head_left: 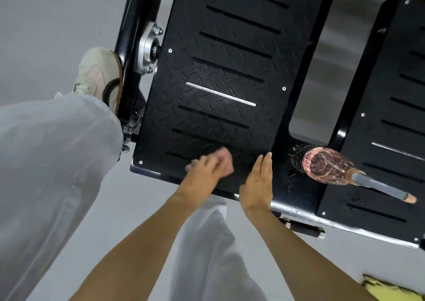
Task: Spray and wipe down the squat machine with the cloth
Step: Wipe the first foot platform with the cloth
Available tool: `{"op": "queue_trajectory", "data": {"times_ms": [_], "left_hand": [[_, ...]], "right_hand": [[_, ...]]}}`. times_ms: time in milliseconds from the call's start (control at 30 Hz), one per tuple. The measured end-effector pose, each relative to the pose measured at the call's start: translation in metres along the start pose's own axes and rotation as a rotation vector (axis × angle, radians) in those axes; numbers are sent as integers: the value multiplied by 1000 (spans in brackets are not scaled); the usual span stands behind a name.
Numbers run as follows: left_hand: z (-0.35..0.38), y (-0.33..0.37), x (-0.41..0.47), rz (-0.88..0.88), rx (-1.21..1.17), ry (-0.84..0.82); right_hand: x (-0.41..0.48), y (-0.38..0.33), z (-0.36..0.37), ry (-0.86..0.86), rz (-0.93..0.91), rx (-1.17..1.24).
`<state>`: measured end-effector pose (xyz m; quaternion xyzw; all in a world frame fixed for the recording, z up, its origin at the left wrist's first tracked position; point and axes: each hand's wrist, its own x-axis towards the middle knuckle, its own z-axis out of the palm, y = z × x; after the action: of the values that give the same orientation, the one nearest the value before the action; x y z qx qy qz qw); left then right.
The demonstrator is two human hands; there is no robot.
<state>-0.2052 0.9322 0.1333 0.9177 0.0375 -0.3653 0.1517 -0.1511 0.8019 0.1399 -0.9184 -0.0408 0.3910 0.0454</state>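
Observation:
The squat machine's black checker-plate foot platform (220, 70) fills the upper middle of the head view. My left hand (204, 171) holds a pink cloth (226, 160) bunched under its fingers against the platform's near edge; the hand is blurred. Just to its right, my right hand (258, 183) lies flat with straight fingers on the platform's near edge. A clear pink spray bottle (326, 165) with a grey nozzle lies on its side on the black frame between the two foot plates.
A second slotted foot plate (391, 107) is at the right. My white trouser legs and a pale shoe (99, 75) stand beside the machine's left frame and its bolted bearing (148, 47). Grey floor surrounds it; something yellow (391, 289) lies at the bottom right.

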Motion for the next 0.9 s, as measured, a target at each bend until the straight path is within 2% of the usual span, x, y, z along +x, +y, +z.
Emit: {"op": "queue_trajectory", "data": {"times_ms": [33,100,167,233,300,367,433,533,600,667,767,800,867,900], "left_hand": [[0,8,2,166,58,-46],[-2,3,8,381,140,-40],[-8,-9,17,437,284,-1],[-18,-21,21,260,328,7],[-25,-22,25,-6,213,53],[-26,-9,24,-83,153,41],[-16,11,20,99,198,-51],[-10,25,23,569,366,-78],[-19,24,36,650,491,-20],[-33,27,49,490,481,18],[-49,42,59,60,188,96],[-49,47,61,-12,147,126],[-40,58,59,3,137,110],[-32,62,56,93,176,71]], "right_hand": [[-1,4,1,13,15,12],[-3,8,1,36,30,29],[-3,14,-3,33,25,33],[-1,17,-5,20,24,82],[-1,22,-5,36,42,180],[-1,25,-4,62,97,320],[-2,27,-4,90,178,441],[1,28,-7,138,271,592],[4,31,-9,148,282,653],[5,35,-13,141,269,660],[3,42,-16,127,247,596],[3,44,-16,128,238,569],[1,48,-15,135,236,547],[0,50,-14,134,239,548]]}}
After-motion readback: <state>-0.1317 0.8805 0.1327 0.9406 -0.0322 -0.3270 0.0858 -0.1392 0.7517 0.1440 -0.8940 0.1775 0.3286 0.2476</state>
